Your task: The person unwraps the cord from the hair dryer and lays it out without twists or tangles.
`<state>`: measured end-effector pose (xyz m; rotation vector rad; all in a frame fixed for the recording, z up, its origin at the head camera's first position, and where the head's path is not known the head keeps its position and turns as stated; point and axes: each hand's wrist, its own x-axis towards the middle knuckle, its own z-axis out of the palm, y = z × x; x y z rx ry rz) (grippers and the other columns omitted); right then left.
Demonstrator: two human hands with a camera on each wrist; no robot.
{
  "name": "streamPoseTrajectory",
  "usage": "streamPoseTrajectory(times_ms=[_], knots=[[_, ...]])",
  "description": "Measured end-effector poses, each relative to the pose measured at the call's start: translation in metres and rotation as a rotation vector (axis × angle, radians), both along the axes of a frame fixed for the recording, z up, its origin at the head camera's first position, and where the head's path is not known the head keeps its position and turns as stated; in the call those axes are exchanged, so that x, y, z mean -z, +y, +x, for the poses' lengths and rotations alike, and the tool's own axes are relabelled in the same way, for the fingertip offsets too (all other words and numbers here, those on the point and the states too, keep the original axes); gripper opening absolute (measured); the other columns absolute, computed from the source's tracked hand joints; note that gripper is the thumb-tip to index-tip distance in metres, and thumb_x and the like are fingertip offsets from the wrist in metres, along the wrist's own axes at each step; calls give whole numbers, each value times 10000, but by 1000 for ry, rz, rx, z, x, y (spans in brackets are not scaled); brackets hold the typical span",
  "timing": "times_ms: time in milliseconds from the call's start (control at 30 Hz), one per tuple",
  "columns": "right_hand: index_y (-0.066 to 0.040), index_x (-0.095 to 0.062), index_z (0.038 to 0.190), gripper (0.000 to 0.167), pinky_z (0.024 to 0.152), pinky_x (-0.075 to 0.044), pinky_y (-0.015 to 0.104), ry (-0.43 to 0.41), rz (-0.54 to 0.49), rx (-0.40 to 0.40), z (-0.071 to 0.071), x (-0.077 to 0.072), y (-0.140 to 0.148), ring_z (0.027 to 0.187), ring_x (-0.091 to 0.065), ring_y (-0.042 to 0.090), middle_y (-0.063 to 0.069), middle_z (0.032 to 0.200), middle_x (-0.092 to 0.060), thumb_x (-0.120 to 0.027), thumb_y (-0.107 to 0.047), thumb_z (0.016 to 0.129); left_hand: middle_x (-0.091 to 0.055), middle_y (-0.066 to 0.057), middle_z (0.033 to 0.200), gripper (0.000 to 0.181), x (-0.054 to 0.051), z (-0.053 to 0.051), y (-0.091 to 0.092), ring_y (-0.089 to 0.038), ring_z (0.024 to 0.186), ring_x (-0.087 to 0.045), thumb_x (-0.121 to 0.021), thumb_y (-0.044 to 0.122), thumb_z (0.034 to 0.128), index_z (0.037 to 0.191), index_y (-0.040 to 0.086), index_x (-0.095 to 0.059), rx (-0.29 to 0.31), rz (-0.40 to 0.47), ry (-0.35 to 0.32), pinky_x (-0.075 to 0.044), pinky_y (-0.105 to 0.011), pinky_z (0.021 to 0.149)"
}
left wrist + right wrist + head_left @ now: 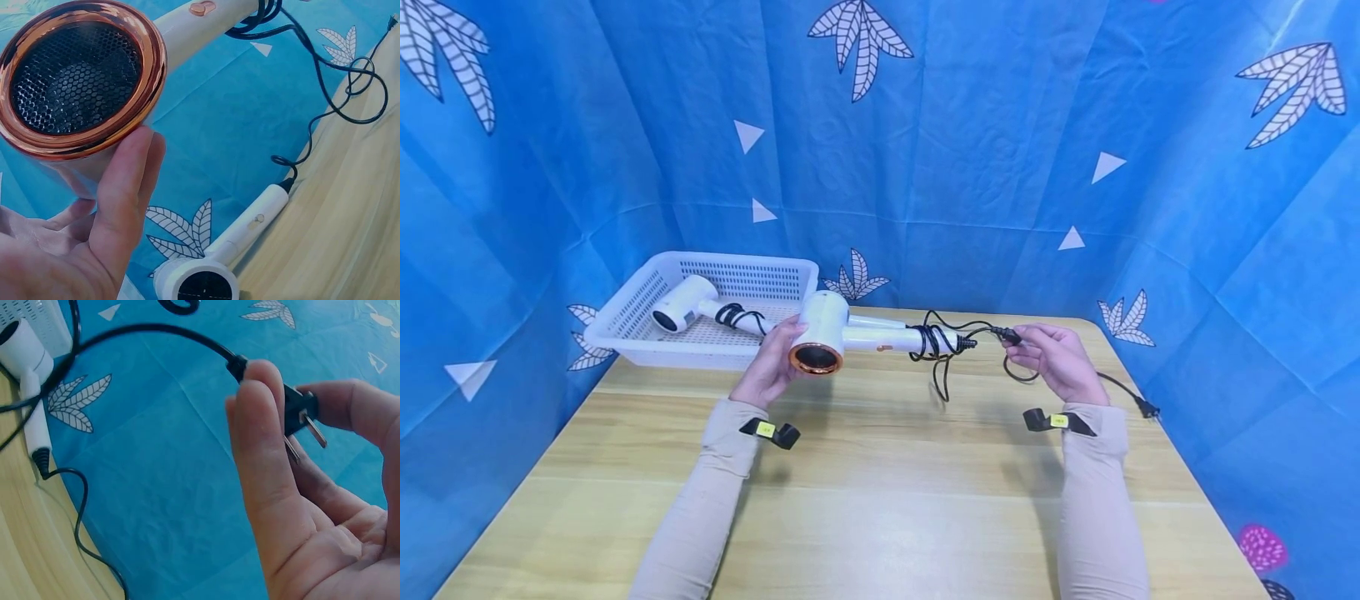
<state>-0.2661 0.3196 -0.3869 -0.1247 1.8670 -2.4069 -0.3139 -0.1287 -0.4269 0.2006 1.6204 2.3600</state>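
Left hand (769,365) grips hair dryer (825,321) near worktop's (910,500) far edge, likely steadying it; right hand (1060,362) pinches plug (297,412), apparently controlling cord (156,327).

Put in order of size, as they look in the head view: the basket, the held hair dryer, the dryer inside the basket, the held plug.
1. White basket
2. Held hair dryer
3. Dryer inside basket, partly hidden
4. Held plug

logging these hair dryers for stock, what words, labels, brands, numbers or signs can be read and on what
No text is readable in any view.
Left yellow tag, on the left black wristband: too small to read.
Right yellow tag, on the right black wristband: too small to read.
Held hair dryer: no legible lettering shows.
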Motion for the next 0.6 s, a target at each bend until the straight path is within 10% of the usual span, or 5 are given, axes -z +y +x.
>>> streamPoseTrajectory(times_ms=[600], knots=[[-34, -712, 992, 65, 793, -651, 254, 113, -221, 188, -3, -3, -18, 790, -785, 154, 111, 917, -794, -659, -69, 1002, -674, 28, 1060, 586, -1, 2, 2, -113, 865, -724, -482, 262, 984, 1528, 92, -343, 16, -23, 5, -648, -285, 668]])
